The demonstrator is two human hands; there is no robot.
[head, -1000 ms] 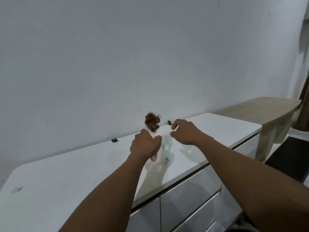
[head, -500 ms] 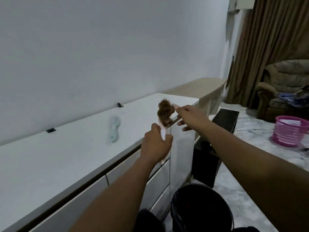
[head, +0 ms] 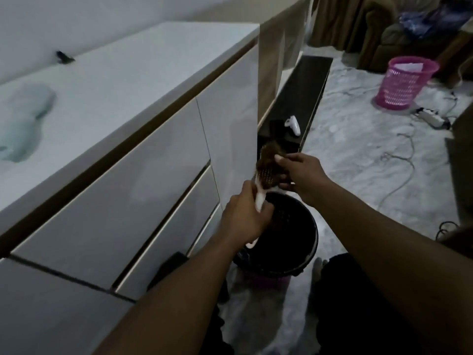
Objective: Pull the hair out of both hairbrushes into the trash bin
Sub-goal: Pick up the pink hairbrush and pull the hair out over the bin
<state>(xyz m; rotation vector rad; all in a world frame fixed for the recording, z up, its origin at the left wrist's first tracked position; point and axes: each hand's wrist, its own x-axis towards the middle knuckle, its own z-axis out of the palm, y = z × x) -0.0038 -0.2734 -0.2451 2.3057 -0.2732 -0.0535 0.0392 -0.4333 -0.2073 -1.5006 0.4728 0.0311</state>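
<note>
The left hand is clenched around the pale handle of 1 hairbrush, tilting its head up and away so the bristle face sits just above the far rim of the black trash bin; held there, whatever comes loose should fall straight down into the bin rather than onto the floor. The right hand, just beyond and to the right of that grip, has its fingertips pinched into the brown hair matted over the bristles, thumb under the brush head, which looks like the start of a pull; the clump is not yet off. Bracing the handle low leaves the whole bristle face free for the picking hand. The 2nd hairbrush, pale green and blurred, lies well off to the left of the grip on the white cabinet, untouched. So: 2 brushes, 1 in hand, 1 black bin underneath, and 1 pink basket far to the right.
</note>
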